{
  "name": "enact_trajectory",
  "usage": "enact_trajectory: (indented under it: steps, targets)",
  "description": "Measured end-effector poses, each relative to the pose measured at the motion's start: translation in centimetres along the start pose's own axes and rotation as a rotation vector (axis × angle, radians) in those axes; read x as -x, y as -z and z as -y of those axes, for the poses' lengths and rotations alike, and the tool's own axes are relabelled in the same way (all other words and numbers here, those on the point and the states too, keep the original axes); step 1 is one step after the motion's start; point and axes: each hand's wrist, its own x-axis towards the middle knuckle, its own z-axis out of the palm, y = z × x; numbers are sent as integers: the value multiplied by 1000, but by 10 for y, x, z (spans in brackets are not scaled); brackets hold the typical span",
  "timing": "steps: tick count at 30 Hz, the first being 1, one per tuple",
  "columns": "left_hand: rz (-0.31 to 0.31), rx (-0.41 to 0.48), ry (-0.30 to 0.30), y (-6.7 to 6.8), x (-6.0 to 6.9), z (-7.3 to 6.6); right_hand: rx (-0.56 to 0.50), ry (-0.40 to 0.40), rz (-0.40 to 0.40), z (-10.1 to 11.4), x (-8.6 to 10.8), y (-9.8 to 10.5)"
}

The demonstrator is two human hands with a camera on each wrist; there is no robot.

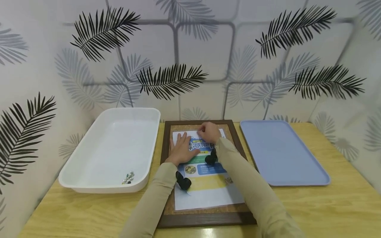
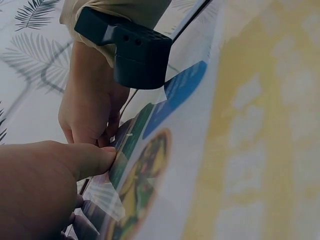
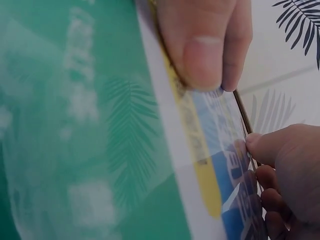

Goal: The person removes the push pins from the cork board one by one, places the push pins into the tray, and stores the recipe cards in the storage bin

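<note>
A printed poster (image 1: 208, 198) lies on a cork board (image 1: 205, 210) with a dark brown frame. My left hand (image 1: 182, 150) rests on the poster's upper left, fingers spread and thumb stretched toward the right. Close beside it, my right hand (image 1: 209, 132) is at the poster's top edge, its fingers curled in and its thumb near them. The right wrist view has the right hand (image 3: 295, 170) with its thumb at the sheet's far edge; whatever lies between the fingertips is hidden. Above it, the left hand (image 3: 205, 45) touches the sheet with its thumb.
To the left stands a deep white basin (image 1: 104, 152) holding a small heap of tiny shiny pieces (image 1: 128, 178). A flat blue-grey tray (image 1: 285, 152) lies at the right. Behind the wooden table (image 1: 336, 205) rises a wall with a leaf pattern (image 1: 205, 59).
</note>
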Motion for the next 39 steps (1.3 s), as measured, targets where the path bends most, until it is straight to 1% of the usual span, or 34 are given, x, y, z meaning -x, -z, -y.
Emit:
enact_trajectory:
  steps: [6,11,14,18,21,24,27,31,39]
  targets:
    - [24,-21,3,3,0,0,-62,-52,-4,4,-3,2]
    - [25,-29,3,4,2,0,-51,-69,0,5,-3,1]
    - [30,-28,4,3,3,0,-52,-93,19,5,-2,0]
    - [59,-44,24,-1,0,4,-66,-118,62,6,-2,-3]
    - [59,-47,27,-4,-2,6,-63,-126,82,6,-2,-4]
    - [52,-44,19,-5,-3,6,-53,-142,85,6,-3,-3]
    - [49,-38,17,-4,-3,4,-38,-150,74,6,-4,-2]
    - [30,-25,15,-1,-2,1,-21,-146,56,6,-4,-1]
    - [26,-34,13,-1,0,1,13,-133,79,9,-3,0]
